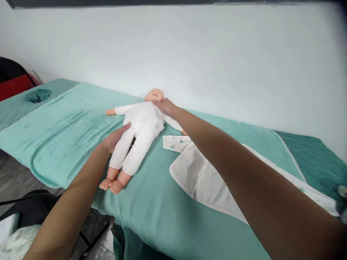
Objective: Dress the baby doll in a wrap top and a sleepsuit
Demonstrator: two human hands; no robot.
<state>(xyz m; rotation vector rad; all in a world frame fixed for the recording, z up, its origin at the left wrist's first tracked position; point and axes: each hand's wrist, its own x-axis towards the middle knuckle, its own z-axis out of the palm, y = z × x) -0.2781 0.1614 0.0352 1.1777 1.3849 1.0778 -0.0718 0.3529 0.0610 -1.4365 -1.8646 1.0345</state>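
Observation:
A baby doll (145, 117) with a white cloth body lies on its back on a teal-covered bed. Its head points toward the wall and its bare feet toward me. My left hand (116, 139) grips the doll at the hip and upper thigh; the thumb lies on top and the other fingers are hidden beneath. At the neck and shoulder, just below the doll's chin, my right hand (166, 105) is closed on the doll, its fingers partly hidden. Beside the doll, under my right forearm, lies a white pad (200, 173) near a small patterned white cloth (175, 143).
The teal cover (67, 119) spreads over the bed, which has a round face hole (38, 95) at the left end. A white wall (189, 54) runs close behind. A black-and-red object (16, 81) stands at far left. Below the bed's near edge are dark items and a patterned cloth (20, 242).

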